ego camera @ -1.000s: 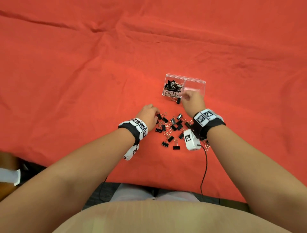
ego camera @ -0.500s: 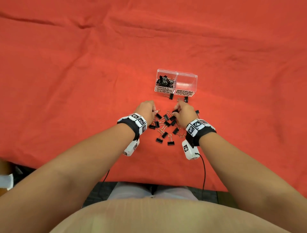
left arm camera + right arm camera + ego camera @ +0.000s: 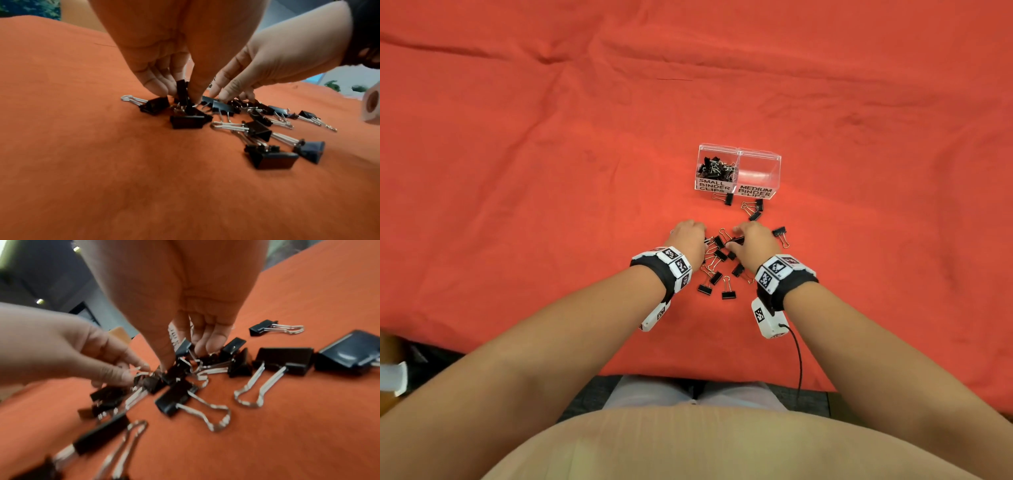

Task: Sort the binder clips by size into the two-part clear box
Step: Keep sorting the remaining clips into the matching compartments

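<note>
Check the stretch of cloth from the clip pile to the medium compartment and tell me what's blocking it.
Nothing upright blocks it. Only three loose binder clips lie flat on the red cloth between the pile and the clear box. The medium compartment is open-topped and looks empty, so a lifted clip passes over them.

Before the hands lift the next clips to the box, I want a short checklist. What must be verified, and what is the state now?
1. Clear box upright, tops open: ok.
2. Medium compartment has room: ok, looks empty.
3. Small compartment has room: cannot tell, already holds many clips.
4. Left hand holds a clip: ok, fingers pinch a black clip.
5. Right hand holds a clip: cannot tell, fingertips are in the pile.
6. Size of the pinched clip: cannot tell.
</note>
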